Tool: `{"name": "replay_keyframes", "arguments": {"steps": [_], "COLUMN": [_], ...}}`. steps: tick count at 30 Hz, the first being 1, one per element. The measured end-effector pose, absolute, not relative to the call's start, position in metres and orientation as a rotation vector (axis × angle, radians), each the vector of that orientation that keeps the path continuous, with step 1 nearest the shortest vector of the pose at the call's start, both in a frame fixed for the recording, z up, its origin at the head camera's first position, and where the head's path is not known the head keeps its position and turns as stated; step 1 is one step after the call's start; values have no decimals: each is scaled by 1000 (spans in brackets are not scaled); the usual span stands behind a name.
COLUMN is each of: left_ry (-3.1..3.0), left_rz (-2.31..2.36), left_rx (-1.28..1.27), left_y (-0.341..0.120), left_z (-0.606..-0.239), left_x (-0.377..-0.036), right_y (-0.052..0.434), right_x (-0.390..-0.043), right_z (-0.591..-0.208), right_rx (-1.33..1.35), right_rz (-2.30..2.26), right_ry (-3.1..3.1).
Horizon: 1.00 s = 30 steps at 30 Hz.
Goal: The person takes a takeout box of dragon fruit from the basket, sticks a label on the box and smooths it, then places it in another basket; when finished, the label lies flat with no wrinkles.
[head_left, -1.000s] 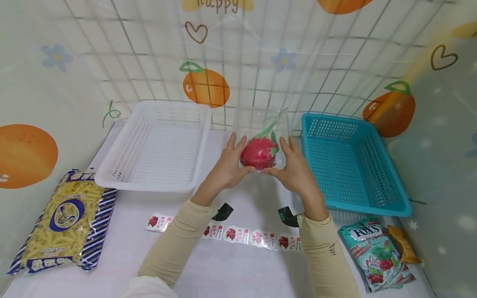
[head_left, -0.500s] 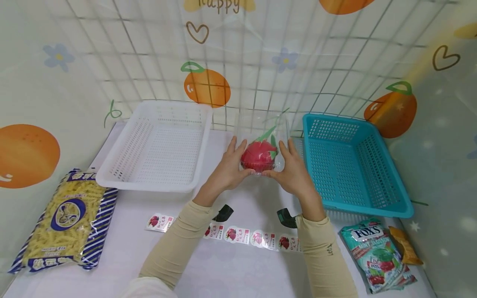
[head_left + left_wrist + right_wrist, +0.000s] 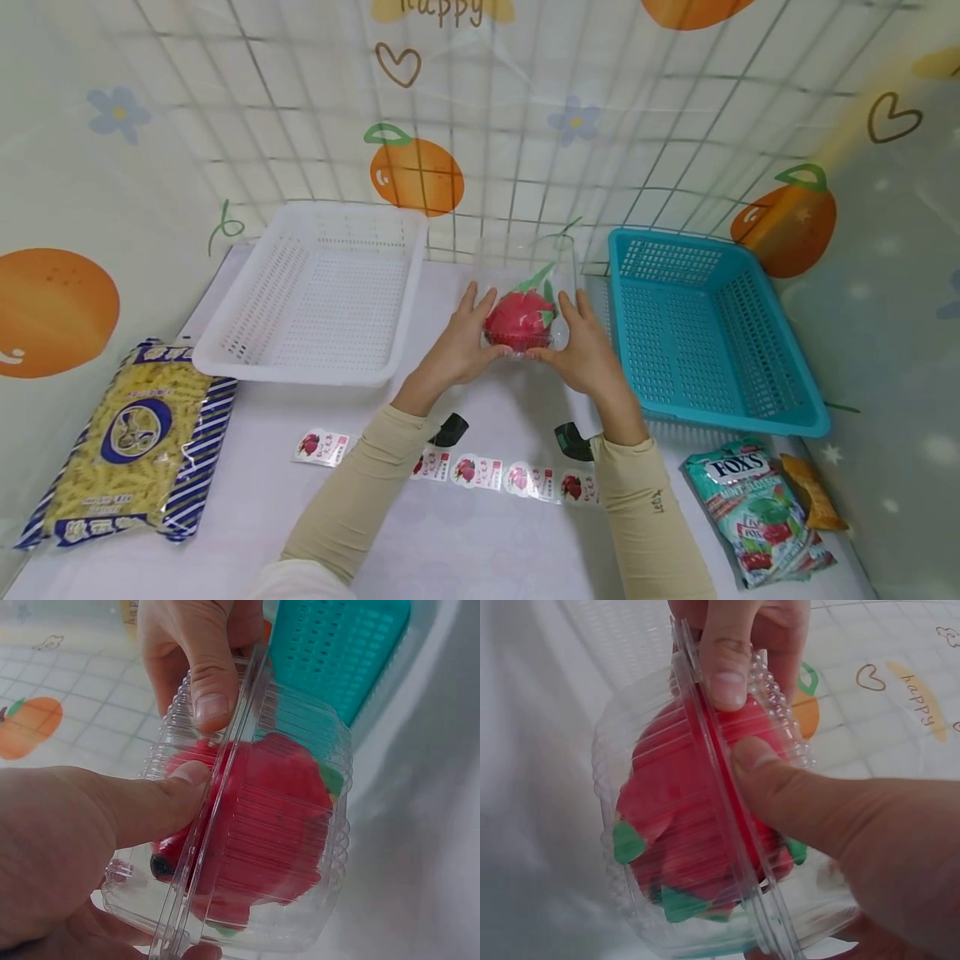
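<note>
- Orange-printed sheeting is backing a white worktop [image 3: 480, 550]; the clear clamshell [image 3: 525, 292] with its red fruit [image 3: 520, 317] is sitting between two baskets.
- Left hand [image 3: 453, 346] and right hand [image 3: 585, 350] fingers are pinching its thin, flexible, probably slippery rim, the sensible hold.

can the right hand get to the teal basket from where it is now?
Probably yes, once freed. The right hand grips the clear clamshell box holding the dragon fruit, together with the left hand. The teal basket sits just to its right, open-topped, with nothing between them.
</note>
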<state>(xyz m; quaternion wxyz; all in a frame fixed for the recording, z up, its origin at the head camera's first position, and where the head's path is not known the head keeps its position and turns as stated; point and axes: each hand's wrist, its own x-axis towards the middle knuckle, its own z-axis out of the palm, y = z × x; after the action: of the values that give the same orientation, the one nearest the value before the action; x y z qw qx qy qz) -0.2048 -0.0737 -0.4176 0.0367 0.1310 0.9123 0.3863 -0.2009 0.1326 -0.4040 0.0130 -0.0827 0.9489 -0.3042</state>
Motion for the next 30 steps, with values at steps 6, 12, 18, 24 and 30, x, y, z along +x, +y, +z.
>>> {"name": "replay_keyframes", "arguments": {"steps": [6, 12, 18, 24, 30], "left_ry": [2799, 2792, 2786, 2800, 2814], "left_rz": [1189, 1199, 1190, 1180, 1177], "left_rx": [386, 378, 373, 365, 356], "left_y": [-76, -78, -78, -77, -76], "left_z": [-423, -427, -433, -437, -441], "left_x": [-207, -209, -213, -215, -214], "right_y": [131, 131, 131, 132, 132], "right_x": [-204, -207, -210, -212, -212], "right_z": [-410, -415, -419, -424, -426], "right_rx": [-264, -272, -268, -267, -262], "right_rz": [-957, -962, -960, -976, -992], "right_ry": [2943, 2936, 2927, 2931, 2919]}}
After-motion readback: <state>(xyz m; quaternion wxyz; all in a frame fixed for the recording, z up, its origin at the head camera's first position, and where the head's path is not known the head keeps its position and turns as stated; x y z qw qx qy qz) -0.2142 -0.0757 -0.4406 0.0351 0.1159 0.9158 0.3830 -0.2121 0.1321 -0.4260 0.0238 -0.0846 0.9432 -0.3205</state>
